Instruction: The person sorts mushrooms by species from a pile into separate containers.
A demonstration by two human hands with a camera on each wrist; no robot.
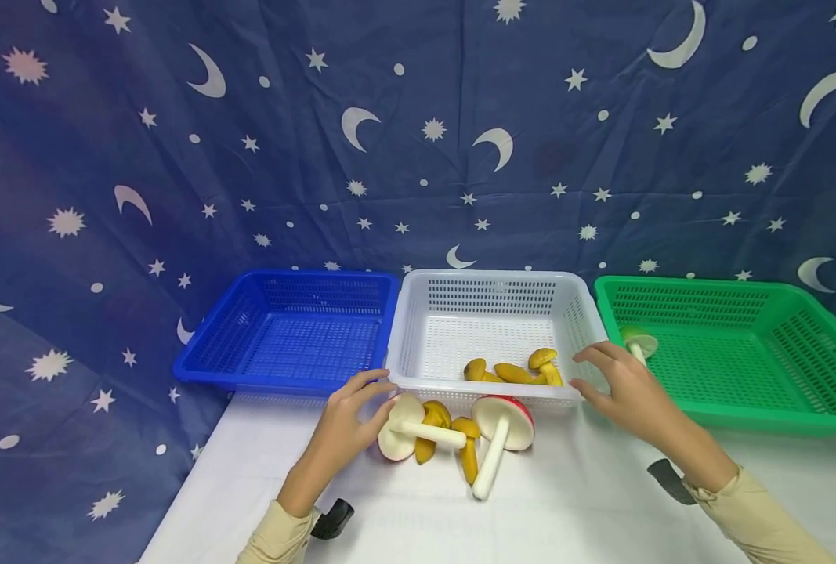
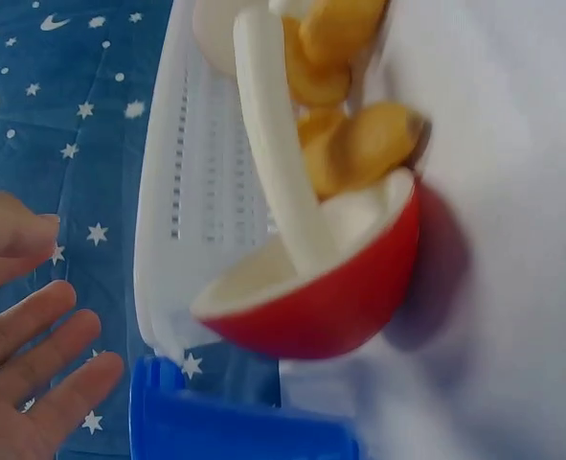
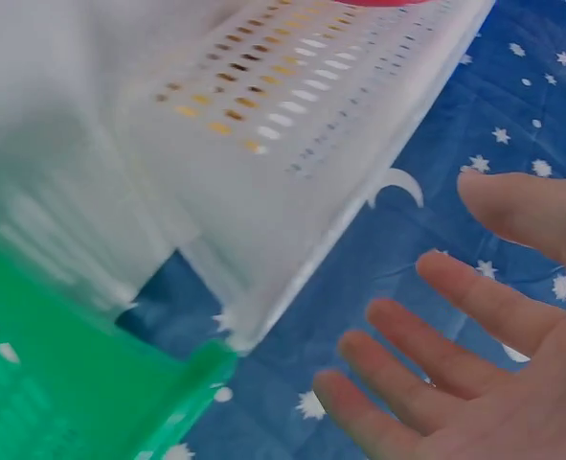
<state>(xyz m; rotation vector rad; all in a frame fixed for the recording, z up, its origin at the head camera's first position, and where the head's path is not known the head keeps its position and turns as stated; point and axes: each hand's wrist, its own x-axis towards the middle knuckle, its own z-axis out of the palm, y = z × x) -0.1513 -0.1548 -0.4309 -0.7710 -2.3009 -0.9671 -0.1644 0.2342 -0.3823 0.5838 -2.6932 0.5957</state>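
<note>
A person's left hand (image 1: 342,431) hovers with its fingers loosely parted and nothing in its hold, just left of a red-capped, white-stemmed toy mushroom (image 1: 412,429) lying on its side. The thumb is nearest the cap, and the left wrist view shows the hand apart from it. The right hand (image 1: 632,395), its fingers spread and likewise gripping nothing, is near the front right corner of a white perforated plastic basket (image 1: 453,337), beside the left end of a green slotted plastic basket (image 1: 714,360).

The red-capped mushroom has a smooth, domed cap with a pale underside and a thick, rounded stem, which points right across a mustard-yellow mushroom (image 1: 425,450). Next to them lie a slimmer yellow mushroom (image 1: 468,454) and a second red-capped mushroom (image 1: 500,432), its stem towards the wearer. All four rest on the white cloth-covered bench (image 1: 566,509), in front of the white basket.

Inside that basket, smooth yellow mushrooms (image 1: 544,362) gather along the front wall. A green-capped mushroom (image 1: 642,342) with a pale stem lies at the green basket's left end. A blue mesh-floored plastic basket (image 1: 298,345) stands left of the white one.
</note>
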